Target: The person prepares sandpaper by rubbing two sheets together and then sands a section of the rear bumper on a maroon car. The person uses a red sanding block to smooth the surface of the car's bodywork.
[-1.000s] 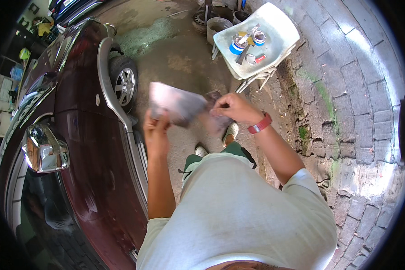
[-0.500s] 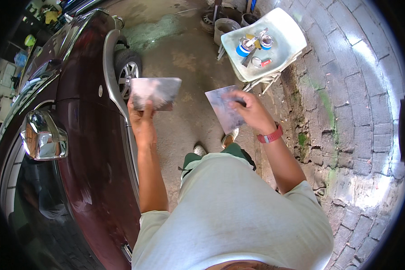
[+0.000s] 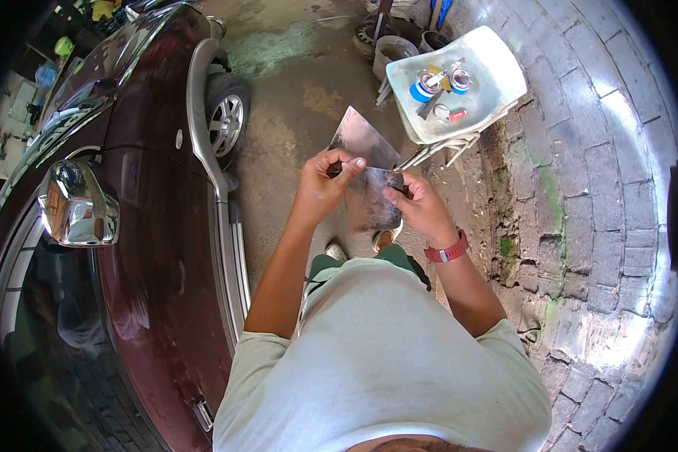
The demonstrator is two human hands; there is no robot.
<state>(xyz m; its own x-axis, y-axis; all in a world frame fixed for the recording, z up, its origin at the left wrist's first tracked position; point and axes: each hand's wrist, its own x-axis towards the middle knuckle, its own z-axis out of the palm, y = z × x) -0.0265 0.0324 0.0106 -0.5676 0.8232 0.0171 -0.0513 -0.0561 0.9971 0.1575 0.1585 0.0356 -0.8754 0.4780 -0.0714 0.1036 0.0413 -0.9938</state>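
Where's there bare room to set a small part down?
Free: the white plastic chair's right side, between the cans and its edge; concrete floor between front wheel and chair.
Crowded: the chair's middle, with the cans; between left hand and right hand, where thin sheets sit.

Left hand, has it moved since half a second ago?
Yes. Against the car's front wheel, the left hand has moved to the right, away from the wheel and nearer the right hand.
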